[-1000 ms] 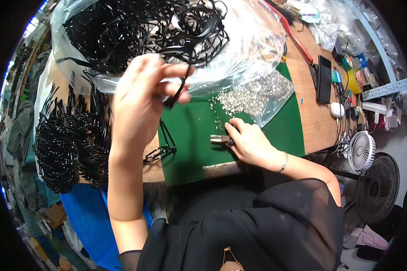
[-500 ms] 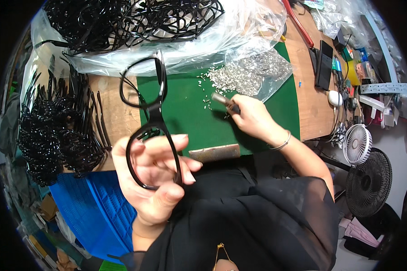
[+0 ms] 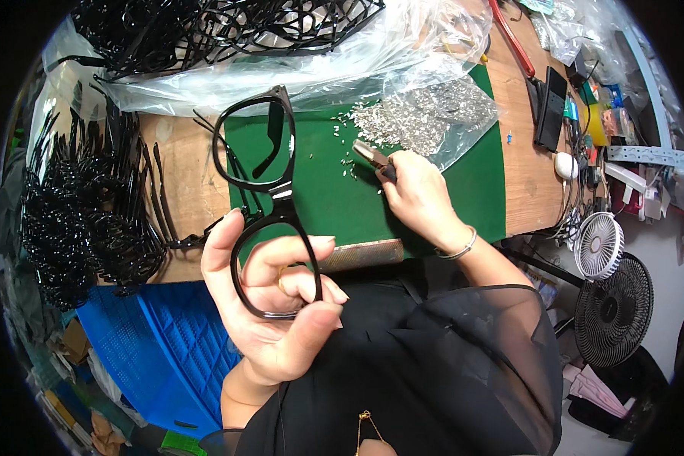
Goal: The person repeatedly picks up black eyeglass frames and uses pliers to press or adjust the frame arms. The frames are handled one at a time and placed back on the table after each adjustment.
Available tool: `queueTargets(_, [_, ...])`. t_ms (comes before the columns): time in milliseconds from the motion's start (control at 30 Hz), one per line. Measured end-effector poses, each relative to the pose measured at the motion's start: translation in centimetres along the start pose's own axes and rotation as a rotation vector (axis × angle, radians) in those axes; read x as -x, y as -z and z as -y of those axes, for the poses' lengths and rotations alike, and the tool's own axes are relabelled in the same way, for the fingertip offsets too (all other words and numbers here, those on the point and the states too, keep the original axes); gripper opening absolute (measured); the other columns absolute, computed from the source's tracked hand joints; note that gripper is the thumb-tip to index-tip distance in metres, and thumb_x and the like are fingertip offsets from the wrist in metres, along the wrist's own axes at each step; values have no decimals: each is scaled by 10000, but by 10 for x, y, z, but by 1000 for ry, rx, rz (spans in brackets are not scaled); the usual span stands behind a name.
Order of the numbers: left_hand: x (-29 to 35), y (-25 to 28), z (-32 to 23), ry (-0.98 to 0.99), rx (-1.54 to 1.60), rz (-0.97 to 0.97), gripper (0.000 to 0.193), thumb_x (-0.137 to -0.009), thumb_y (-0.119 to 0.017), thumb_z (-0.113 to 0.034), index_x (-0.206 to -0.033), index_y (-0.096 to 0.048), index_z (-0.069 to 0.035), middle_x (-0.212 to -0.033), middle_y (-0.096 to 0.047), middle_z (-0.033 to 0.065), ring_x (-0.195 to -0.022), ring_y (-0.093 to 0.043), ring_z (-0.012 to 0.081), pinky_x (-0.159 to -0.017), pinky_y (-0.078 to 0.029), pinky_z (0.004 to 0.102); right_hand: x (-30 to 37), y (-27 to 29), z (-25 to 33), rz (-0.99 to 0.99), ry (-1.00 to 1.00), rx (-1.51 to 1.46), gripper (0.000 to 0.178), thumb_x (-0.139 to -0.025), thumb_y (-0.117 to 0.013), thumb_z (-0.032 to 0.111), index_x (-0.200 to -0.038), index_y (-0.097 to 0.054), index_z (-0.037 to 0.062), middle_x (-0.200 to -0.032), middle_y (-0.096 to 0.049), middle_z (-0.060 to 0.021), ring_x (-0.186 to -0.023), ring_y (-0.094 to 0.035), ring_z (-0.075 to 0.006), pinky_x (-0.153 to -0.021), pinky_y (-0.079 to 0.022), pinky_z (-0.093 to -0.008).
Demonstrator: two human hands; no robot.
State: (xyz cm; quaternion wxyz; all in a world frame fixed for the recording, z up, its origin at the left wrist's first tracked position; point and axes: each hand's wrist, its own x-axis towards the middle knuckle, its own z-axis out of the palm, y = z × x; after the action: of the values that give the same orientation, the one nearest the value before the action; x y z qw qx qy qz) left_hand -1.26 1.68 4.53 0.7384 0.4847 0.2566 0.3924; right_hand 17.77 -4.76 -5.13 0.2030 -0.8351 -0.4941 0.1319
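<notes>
My left hand (image 3: 270, 353) grips a black eyeglass frame (image 3: 283, 202) by its lower rim, holding it up in front of the bench with its two rims one above the other. Through the upper rim a black temple arm shows. My right hand (image 3: 419, 191) is closed around what look like small pliers (image 3: 369, 154), their metal jaws pointing to the upper left. Those jaws hover beside a heap of tiny silvery parts (image 3: 372, 125), which spills from a clear plastic bag (image 3: 463, 114) onto a green mat (image 3: 330, 216). Whether the jaws hold a part is too small to tell.
Bundled black temple arms (image 3: 83, 213) lie at the left. More black frames sit in a clear plastic sheet (image 3: 311, 91) at the back. A ridged metal bar (image 3: 365, 255) lies at the mat's front edge. A phone (image 3: 551, 110) and small fans (image 3: 599, 247) are at the right.
My left hand and the eyeglass frame have shifted slightly to the right and down. My right hand has turned the pliers a little, so more of the jaws shows.
</notes>
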Motion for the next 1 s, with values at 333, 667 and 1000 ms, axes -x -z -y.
queueTargets(333, [-9, -1, 28, -99, -371, 327, 908, -682, -639, 119, -1343, -30, -8, -1195, -457, 231, -798, -610, 165, -711, -492, 241, 32, 69, 41, 308, -145, -856, 174, -832, -584, 164, -850, -526, 0, -716, -550, -55, -672, -521, -105, -615, -435, -264])
queueTargets(667, [1, -5, 29, -130, -521, 239, 881, -694, -588, 147, -1356, -40, -42, -1235, -424, 215, -862, -574, 144, -763, -472, 240, 44, 63, 66, 222, -49, -1075, 136, -837, -585, 105, -871, -506, 0, -698, -511, -4, -646, -477, -42, -580, -414, -203])
queueTargets(1000, [-2, -9, 24, 85, -109, 256, 852, -719, -580, 140, -1354, -41, -40, -1231, -446, 212, -955, -582, 187, -808, -467, 269, 39, 72, 68, 497, -295, -1367, 182, -846, -592, 163, -912, -490, 28, -809, -508, 11, -769, -463, -49, -698, -387, -203])
